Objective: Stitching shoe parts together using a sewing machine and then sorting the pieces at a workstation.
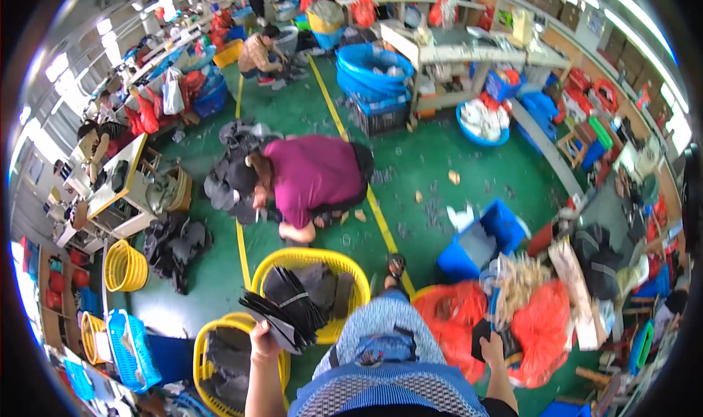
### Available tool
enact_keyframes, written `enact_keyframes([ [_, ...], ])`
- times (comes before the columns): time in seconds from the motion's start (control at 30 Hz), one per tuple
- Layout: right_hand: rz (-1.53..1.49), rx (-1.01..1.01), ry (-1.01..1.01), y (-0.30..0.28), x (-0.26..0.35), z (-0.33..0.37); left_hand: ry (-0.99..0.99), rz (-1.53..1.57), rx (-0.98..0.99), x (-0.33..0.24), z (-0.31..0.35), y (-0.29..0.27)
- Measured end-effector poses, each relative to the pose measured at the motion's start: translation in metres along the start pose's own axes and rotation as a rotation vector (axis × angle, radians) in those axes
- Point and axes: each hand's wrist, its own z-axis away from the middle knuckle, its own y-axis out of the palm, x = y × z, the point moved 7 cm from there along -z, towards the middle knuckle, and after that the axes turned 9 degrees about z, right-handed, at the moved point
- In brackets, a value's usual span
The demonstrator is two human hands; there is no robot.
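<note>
My left hand (265, 340) is closed on the edge of a fanned stack of black flat pieces (285, 314), perhaps cloth. A light strip lies across a dark bundle at its top. The stack is held over a yellow basket (361, 285) with dark grey pieces in it. On the right, my right hand (494, 347) has its fingers bent round a small black piece (480, 338), next to red plastic bags (542, 329). A thin blue object (494, 298) rises just above that hand; whether the hand touches it cannot be told.
Another yellow basket (201, 358) with dark pieces stands at lower left. Ahead, a person in a maroon top (315, 175) bends over dark pieces on the green floor. A blue bin (505, 226) lies to the right, beside a heap of beige strips (523, 281).
</note>
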Motion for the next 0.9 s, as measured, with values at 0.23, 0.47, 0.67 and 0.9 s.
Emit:
enact_keyframes([
  [0.23,-0.254,0.237,-0.087,-0.049,0.135,-0.234,0.067,0.082,-0.041,0.052,-0.177,0.044],
  [0.47,-0.266,0.167,-0.135,-0.164,0.258,-0.435,-0.073,0.249,0.071,0.101,-0.361,0.108],
  [0.67,-0.381,0.278,-0.363,-0.146,0.444,-0.578,0.000,0.241,-0.097,0.109,-0.448,0.116],
  [0.9,-0.476,0.397,-0.396,-0.118,0.552,-0.715,0.254,0.180,-0.145,0.069,-0.589,0.159],
])
